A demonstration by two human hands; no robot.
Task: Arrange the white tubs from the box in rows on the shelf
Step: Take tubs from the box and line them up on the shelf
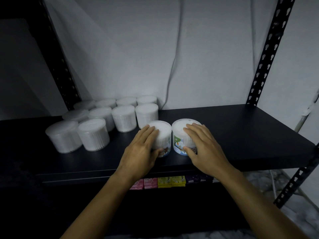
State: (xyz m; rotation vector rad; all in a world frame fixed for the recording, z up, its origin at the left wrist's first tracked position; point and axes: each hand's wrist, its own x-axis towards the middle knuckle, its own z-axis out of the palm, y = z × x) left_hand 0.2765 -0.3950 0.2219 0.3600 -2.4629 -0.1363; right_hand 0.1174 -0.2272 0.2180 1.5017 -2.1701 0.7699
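This looks like a shop stockroom: a black metal shelf [241, 128] on slotted uprights [269, 49] against a bare white wall. At ten o'clock stand rows of identical white tubs [123, 118]; at six o'clock, small coloured packets [164, 182] line the shelf below.

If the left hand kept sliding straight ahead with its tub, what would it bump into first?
Probably the nearest white tub at the right end of the middle row, just behind the tub under the left hand; their gap is hard to judge.

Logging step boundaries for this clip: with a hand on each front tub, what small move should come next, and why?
Probably slide both tubs left along the shelf. The left hand and right hand each cover a tub, yet the left tub stands apart from the front-row tub.
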